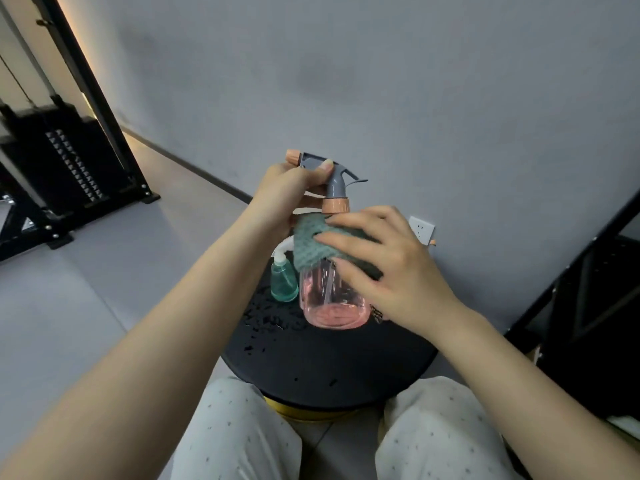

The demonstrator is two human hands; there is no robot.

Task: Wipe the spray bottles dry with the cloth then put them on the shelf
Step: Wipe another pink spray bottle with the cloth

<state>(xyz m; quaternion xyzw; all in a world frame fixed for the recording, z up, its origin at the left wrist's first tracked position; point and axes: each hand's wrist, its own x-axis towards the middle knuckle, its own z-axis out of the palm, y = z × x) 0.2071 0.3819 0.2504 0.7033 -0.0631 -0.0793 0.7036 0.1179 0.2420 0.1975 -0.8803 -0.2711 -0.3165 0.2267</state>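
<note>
A clear pink spray bottle (332,303) with a grey trigger head and orange collar is held up above the round black table (322,368). My left hand (291,192) grips its grey spray head from the left. My right hand (377,261) presses a green knitted cloth (311,247) against the bottle's shoulder, fingers wrapped over the cloth. A small teal spray bottle (283,282) with a white top stands on the table behind, partly hidden by the cloth and my left wrist.
Water drops lie on the table's left part (270,317). A black metal shelf frame (581,306) stands at the right, another black rack (69,161) at the far left. A grey wall with a white socket (421,229) is behind. My knees are under the table's near edge.
</note>
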